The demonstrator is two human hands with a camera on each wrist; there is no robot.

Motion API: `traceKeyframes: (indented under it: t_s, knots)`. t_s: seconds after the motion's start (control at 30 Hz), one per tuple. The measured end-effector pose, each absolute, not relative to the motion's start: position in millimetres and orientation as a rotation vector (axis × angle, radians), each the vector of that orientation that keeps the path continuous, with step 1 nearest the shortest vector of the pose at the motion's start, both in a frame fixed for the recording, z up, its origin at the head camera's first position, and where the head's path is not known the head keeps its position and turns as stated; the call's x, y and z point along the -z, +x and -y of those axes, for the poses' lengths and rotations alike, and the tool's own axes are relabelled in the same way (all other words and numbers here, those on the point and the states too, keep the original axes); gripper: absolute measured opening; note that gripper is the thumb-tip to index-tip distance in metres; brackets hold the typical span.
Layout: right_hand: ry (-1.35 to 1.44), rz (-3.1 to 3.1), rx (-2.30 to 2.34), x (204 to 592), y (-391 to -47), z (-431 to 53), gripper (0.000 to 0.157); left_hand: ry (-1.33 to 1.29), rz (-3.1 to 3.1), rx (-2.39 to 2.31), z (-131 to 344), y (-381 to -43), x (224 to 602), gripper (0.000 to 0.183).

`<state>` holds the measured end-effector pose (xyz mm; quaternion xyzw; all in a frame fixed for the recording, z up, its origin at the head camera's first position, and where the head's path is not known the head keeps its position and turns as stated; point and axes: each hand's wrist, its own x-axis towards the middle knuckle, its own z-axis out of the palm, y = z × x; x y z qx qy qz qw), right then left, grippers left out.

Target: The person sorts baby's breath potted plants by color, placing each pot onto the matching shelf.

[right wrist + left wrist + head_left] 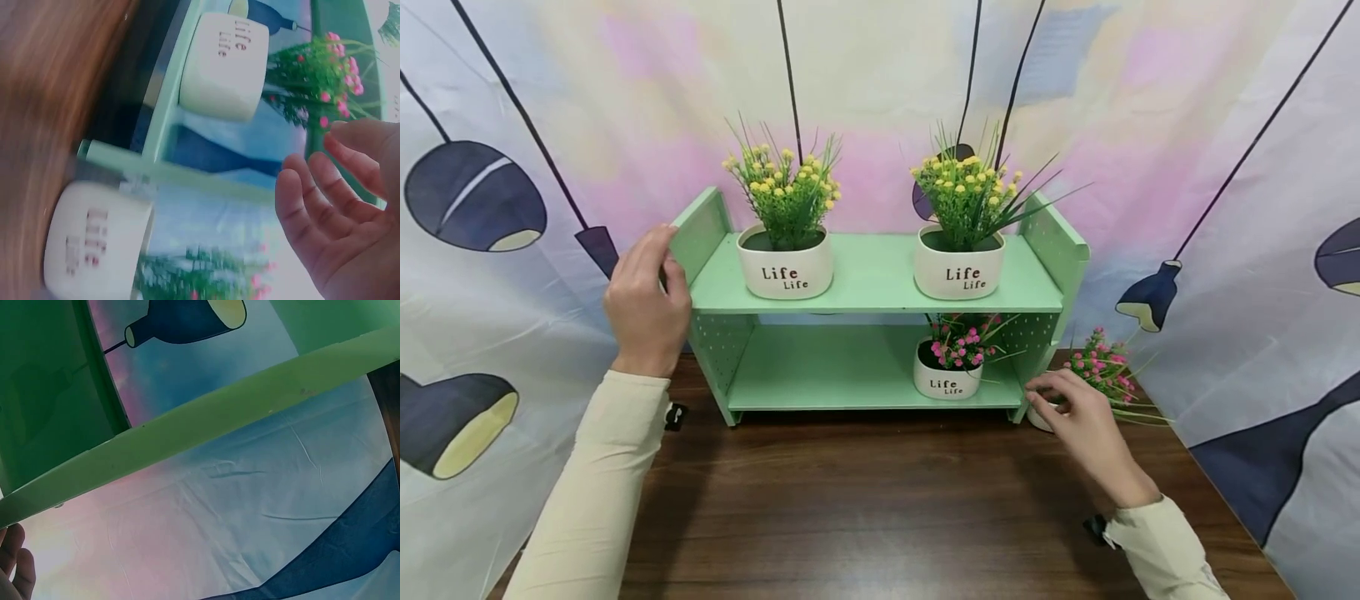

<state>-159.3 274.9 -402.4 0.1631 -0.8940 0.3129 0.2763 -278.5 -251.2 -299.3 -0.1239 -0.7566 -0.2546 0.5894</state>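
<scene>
A green two-tier shelf (880, 312) stands on the table. My left hand (647, 304) is at its left side panel, loosely bent fingers (11, 550) right at the panel's edge. My right hand (1086, 429) hangs in front of the lower right corner, fingers loosely curled with nothing in them. Beside it, partly hidden behind the hand, a white pot (94, 244) with pink flowers (1101, 362) stands on the table right of the shelf. A similar pink-flowered pot (946, 377) sits on the lower tier, right of centre.
Two white "Life" pots with yellow flowers, one left (785, 271) and one right (958, 271), stand on the upper tier. The dark wooden table (880, 508) extends in front. A curtain printed with lamps (872, 67) hangs behind and along both sides.
</scene>
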Motion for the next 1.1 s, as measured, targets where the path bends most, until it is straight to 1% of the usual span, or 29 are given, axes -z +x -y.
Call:
traceKeyframes:
  t_s: [0.2, 0.47, 0.6, 0.8, 0.87, 1.1]
  knots:
    - [0.292, 2.507, -0.797, 407.8, -139.4, -296.9, 0.009, -0.291, 1.756, 0.598, 252.6, -278.3, 299.2, 0.035]
    - [0.16, 2.803, -0.772, 432.9, -139.4, -327.9, 0.017, -0.274, 1.75, 0.606, 253.9, -277.6, 297.9, 0.035]
    - [0.076, 2.789, -0.74, 442.5, -143.4, -340.6, 0.023, -0.276, 1.751, 0.609, 252.5, -279.0, 297.8, 0.035]
    - [-0.037, 2.681, -0.689, 452.7, -143.5, -351.6, 0.022, -0.281, 1.751, 0.608, 249.7, -280.6, 298.5, 0.035]
    - [-0.088, 2.701, -0.657, 454.4, -143.7, -354.2, 0.027, -0.282, 1.744, 0.609, 248.9, -280.6, 298.7, 0.034]
    - [-0.189, 2.909, -0.62, 456.9, -152.2, -361.6, 0.062, -0.282, 1.716, 0.627, 246.8, -281.4, 298.5, 0.034]
